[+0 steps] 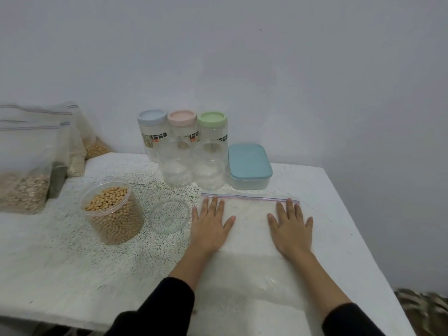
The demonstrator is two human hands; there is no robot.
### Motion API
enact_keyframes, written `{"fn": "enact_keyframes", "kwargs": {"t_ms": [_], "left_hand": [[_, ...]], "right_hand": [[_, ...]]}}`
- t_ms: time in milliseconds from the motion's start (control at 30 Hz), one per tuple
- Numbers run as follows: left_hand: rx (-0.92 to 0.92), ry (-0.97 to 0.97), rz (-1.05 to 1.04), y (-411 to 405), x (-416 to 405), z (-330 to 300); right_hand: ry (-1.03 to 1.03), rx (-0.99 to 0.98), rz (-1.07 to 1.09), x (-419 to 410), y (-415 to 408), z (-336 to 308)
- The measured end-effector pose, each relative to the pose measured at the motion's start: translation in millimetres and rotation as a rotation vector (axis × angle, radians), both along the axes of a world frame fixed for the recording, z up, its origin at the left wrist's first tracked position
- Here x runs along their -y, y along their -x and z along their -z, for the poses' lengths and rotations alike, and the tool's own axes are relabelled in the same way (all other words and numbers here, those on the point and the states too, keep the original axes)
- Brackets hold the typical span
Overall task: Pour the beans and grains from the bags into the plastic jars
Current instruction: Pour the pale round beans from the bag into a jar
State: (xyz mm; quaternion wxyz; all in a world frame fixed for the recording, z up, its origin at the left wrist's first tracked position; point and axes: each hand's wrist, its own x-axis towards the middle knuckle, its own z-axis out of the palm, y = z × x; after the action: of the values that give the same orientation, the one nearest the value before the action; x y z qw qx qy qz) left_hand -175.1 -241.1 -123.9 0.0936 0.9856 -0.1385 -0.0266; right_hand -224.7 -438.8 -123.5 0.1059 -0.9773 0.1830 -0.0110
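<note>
An empty clear zip bag (pixel 252 229) lies flat on the white table (pixel 72 267), its pink zip strip at the far edge. My left hand (pixel 211 226) and my right hand (pixel 292 227) both press flat on it, palms down, fingers spread. To the left stands an open clear jar (pixel 112 212) filled with tan beans. Its clear lid (pixel 169 216) lies beside it. Two empty open jars (pixel 191 166) stand behind the bag. Three lidded jars (pixel 181 127), blue, pink and green, stand at the wall.
Several zip bags of grains and beans (pixel 26 170) stand at the far left against the wall. A blue-lidded rectangular box (pixel 249 166) sits right of the jars. The table's right edge runs close past the flat bag.
</note>
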Motion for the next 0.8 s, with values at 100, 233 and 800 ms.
{"fn": "enact_keyframes", "kwargs": {"t_ms": [100, 233, 800], "left_hand": [[-0.023, 0.026, 0.007, -0.4, 2.3, -0.2], [-0.116, 0.342, 0.052, -2.2, -7.0, -13.8], [-0.029, 0.555, -0.114, -8.6, -230.2, -140.4]], "right_hand": [[0.003, -0.004, -0.002, 1.8, 2.0, -0.9], [0.027, 0.010, 0.022, -1.4, -2.6, -9.8], [-0.128, -0.132, -0.736, -212.5, -66.3, -49.3]]}}
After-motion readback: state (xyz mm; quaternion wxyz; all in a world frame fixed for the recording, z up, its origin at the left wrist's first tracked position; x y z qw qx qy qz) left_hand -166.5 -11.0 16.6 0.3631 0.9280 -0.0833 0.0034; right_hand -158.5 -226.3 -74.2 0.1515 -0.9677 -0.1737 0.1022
